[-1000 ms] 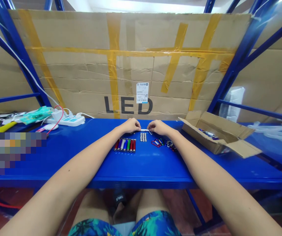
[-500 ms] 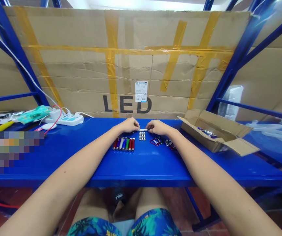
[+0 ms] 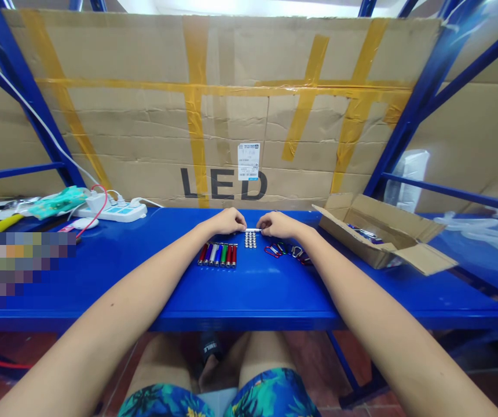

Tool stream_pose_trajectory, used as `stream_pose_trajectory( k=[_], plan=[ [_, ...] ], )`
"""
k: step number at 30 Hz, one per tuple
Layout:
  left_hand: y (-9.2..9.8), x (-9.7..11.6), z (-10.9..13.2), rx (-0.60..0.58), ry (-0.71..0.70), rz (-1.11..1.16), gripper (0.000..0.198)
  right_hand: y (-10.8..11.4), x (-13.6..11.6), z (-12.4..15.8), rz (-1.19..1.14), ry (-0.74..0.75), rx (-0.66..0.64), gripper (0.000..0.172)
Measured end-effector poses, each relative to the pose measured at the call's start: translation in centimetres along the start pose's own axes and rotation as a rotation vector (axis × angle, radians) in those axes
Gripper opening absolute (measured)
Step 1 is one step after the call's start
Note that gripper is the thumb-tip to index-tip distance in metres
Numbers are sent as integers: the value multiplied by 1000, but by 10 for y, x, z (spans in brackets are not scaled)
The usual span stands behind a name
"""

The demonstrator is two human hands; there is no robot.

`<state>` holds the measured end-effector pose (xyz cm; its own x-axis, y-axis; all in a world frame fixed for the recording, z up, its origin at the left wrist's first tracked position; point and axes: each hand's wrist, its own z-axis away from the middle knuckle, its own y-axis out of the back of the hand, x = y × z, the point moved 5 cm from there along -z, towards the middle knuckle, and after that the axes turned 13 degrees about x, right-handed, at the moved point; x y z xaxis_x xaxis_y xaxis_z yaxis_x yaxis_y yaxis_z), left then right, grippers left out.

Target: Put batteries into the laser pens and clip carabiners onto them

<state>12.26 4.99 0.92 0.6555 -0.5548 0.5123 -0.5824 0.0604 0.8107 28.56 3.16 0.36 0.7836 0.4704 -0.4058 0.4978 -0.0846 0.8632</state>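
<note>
My left hand (image 3: 231,220) is closed in a pinch at the left end of a thin whitish strip (image 3: 253,230). At its other end, the fingers of my right hand (image 3: 274,223) are pinched too. The strip lies level along the far edge of several small silver button-like pieces (image 3: 250,239), set in tight rows. Below my left wrist, several small metal tubes (image 3: 218,255) in red, blue, silver and green stand side by side in a row. Coloured carabiners (image 3: 274,250) lie near my right wrist, partly hidden by the forearm.
An open cardboard box (image 3: 362,231) with small metal items stands on the right of the blue table (image 3: 249,289). A power strip (image 3: 125,212) with plugs and cables sits at the left, beside a cluttered pile. A large cardboard panel (image 3: 145,133) closes off the back.
The view has shifted very slightly. Both hands stay in place at the ends of the strip, and the pieces on the table have not moved.
</note>
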Motion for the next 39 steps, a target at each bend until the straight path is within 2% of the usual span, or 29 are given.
stream_pose_trajectory(
  k=[12,17,26,33,39],
  plan=[
    [-1,-1,-1,-5,-9,4,20,3,3,0,26,-43,45,33],
    [-2,-2,-1,-4,-28,11,19,4,4,2,69,-110,-16,37],
    [-2,-3,-1,-14,-16,12,20,3,15,-1,92,-88,-33,41],
    [0,-3,-1,-17,-3,11,25,6,9,1,99,-102,-37,40],
    [8,-8,-2,18,-6,12,23,6,5,2,82,-100,-19,40]
  ],
)
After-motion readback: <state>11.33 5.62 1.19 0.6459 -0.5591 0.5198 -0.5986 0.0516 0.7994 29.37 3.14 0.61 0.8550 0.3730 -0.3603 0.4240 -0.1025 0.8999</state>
